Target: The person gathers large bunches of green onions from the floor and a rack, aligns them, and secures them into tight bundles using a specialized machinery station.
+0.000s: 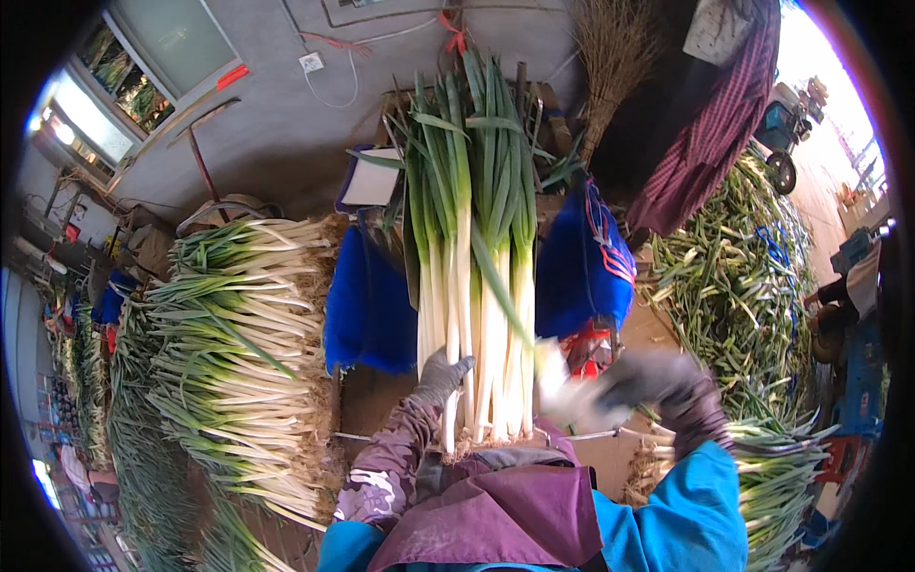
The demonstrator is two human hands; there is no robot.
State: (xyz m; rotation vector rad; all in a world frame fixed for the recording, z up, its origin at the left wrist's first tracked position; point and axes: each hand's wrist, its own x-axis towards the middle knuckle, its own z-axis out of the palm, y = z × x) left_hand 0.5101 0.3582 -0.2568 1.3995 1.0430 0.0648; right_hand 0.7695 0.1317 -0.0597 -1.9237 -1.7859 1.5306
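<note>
Before me a bundle of long green onions (500,286) lies in a narrow holder, leaves towards the wall and roots towards my body. My left hand (442,373), in a dark grey glove, rests on the white stalks at the bundle's left side, thumb across a stalk. My right hand (640,382), also gloved, is blurred to the right of the bundle. By its fingers is a blurred whitish thing (568,382), seemingly stripped leaf or stalk. A loose green leaf (497,275) slants over the bundle towards it.
A large pile of green onions (243,343) is stacked at left. More onions (772,472) lie at lower right, below a heap of leaf trimmings (729,286). Blue mesh (368,300) hangs beside the holder. A twig broom (615,64) leans on the wall. Part of a person (851,293) shows at far right.
</note>
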